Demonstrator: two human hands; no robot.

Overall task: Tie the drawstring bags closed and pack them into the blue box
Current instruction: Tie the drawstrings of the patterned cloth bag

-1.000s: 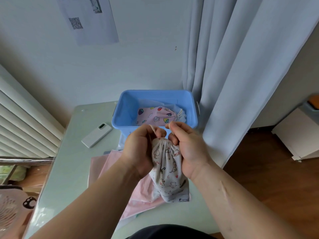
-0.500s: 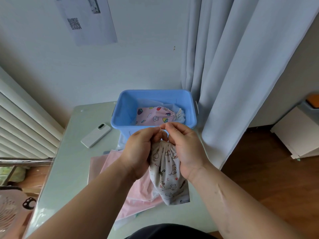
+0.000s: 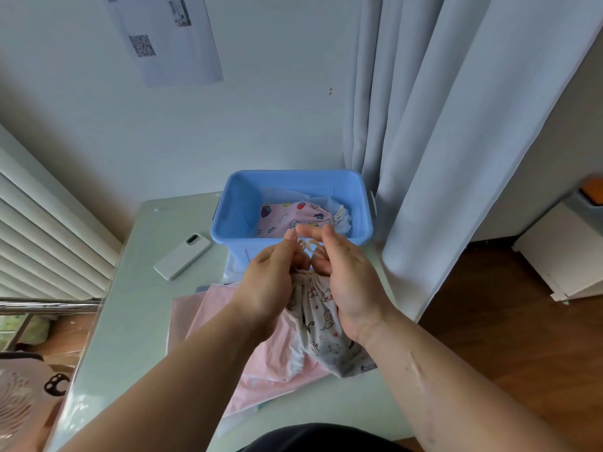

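two hands meet over the puckered neck of a white cat-print drawstring bag, which hangs between them above the tabletop, just in front of the blue box. the left hand and right hand both have curled fingers pinching the thin cord, which shows as small pale loops between the fingertips. i judge the knot is being formed, not yet pulled tight.

the bag looks light, soft and limp, so its body sags with no shape of its own and gives nothing firm to push against. the cord is narrow and probably slippery, so i would hold it close to the neck, where the gathers give some bulk, and draw the loops evenly. to pack it i would lift by the cinched neck or cup the body from below.

one pink fruit-print bag already lies inside the box, its tied end toward the right wall. flat pink fabric lies on the tabletop under the hands; i cannot tell whether it is more bags.
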